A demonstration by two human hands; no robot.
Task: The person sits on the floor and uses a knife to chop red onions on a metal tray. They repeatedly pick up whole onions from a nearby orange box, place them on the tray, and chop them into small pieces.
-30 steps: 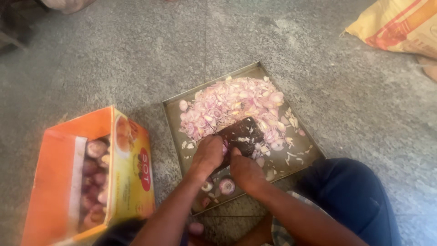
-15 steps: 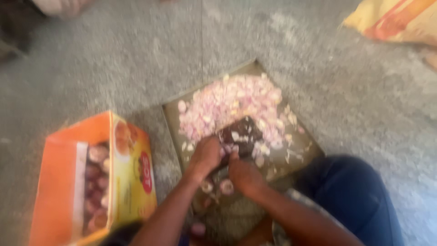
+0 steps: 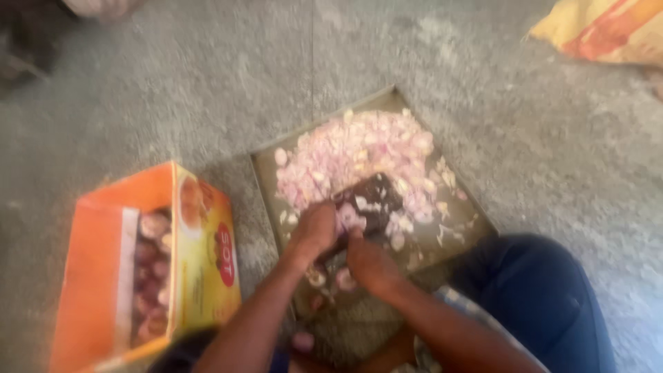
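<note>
1. The person sits on a grey floor (image 3: pixel 207 83) with a metal tray (image 3: pixel 476 221) just in front of the knees. A knee in dark blue cloth (image 3: pixel 545 297) shows at the near right.
2. A pile of chopped onion (image 3: pixel 359 148), pink and white, covers the far half of the tray. A few loose pieces (image 3: pixel 318 278) lie on its near part, close under the hands.
3. A broad dark blade (image 3: pixel 373 197) lies at the near edge of the pile, with onion bits stuck to it. Its handle end is hidden between the two hands.
4. The left hand (image 3: pixel 314 231) is curled into a loose fist at the near left of the blade. The right hand (image 3: pixel 369 261) is curled too, just beside it and a little nearer. The frame is blurred, so I cannot tell which hand grips the handle or whether the other holds an onion piece.
5. Judging from this, the work in hand looks like chopping onion on the tray, and much of it is already cut.
6. A further cut would call for the blade to come down clear of the fingertips, with the piece pinned flat and the other hand's fingers tucked back.
7. An orange cardboard box (image 3: pixel 90 276) stands on the left, apart from the tray, with whole peeled onions (image 3: pixel 148 269) inside. A yellow and orange sack (image 3: pixel 608 27) lies at the far right.
</note>
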